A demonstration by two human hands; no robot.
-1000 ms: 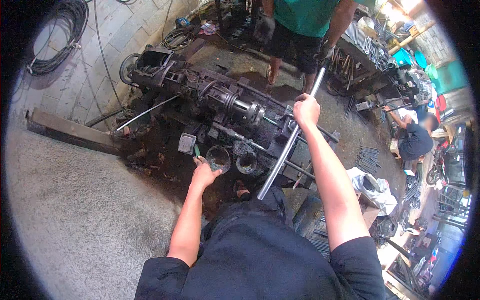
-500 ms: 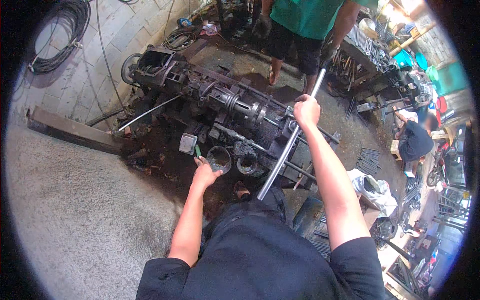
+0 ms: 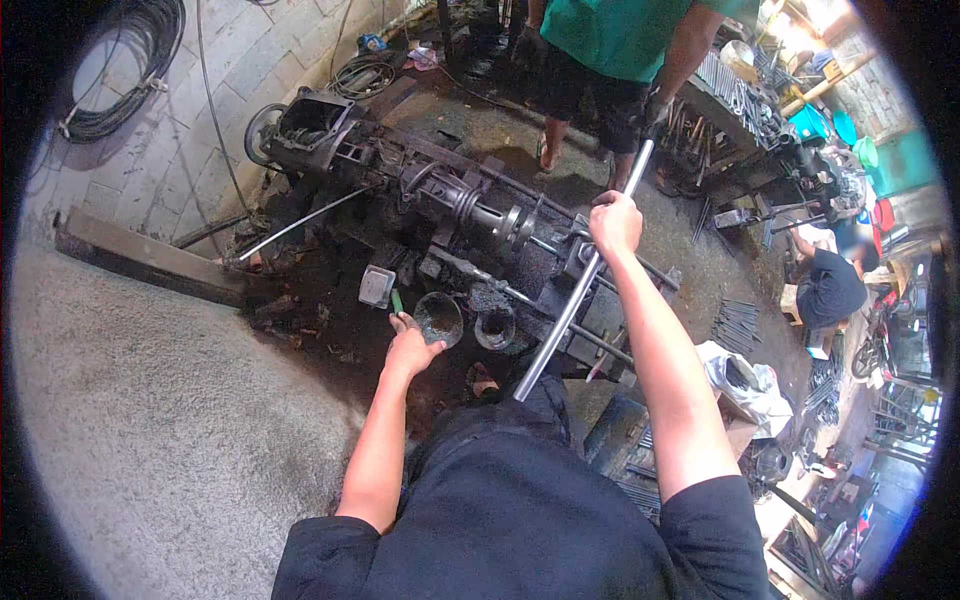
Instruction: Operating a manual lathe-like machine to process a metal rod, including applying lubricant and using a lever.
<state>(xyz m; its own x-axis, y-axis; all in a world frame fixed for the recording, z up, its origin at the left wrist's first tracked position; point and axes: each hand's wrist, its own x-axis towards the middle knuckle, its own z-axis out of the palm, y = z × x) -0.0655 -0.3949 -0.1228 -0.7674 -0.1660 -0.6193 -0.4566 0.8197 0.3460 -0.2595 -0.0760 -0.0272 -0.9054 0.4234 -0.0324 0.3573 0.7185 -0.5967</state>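
Note:
My right hand [image 3: 615, 222] is closed around a long, straight silver metal bar [image 3: 570, 320], gripping its upper half. The bar slants over the right end of a dark, greasy machine [image 3: 450, 200], its near end close to my waist. Lower and to the left, my left hand [image 3: 412, 350] has its fingers on a short green handle [image 3: 397, 301], the thumb spread to the right. That thumb lies at the edge of a round, clear-looking container [image 3: 438, 320] with dark contents. A smaller round container [image 3: 495, 327] stands to its right. A pale square box [image 3: 376, 287] sits beyond the handle.
Across the machine stands a person in a green shirt [image 3: 605, 40], one hand near the bar's far end. Another person [image 3: 835, 285] sits at the right. Metal rods [image 3: 735, 323] lie on the floor, near a white sack [image 3: 745, 385]. A beam [image 3: 150, 262] runs along the left.
Both of my hands and the bar stay almost in place. The view has shifted very slightly, and the person in the green shirt has moved an arm a little.

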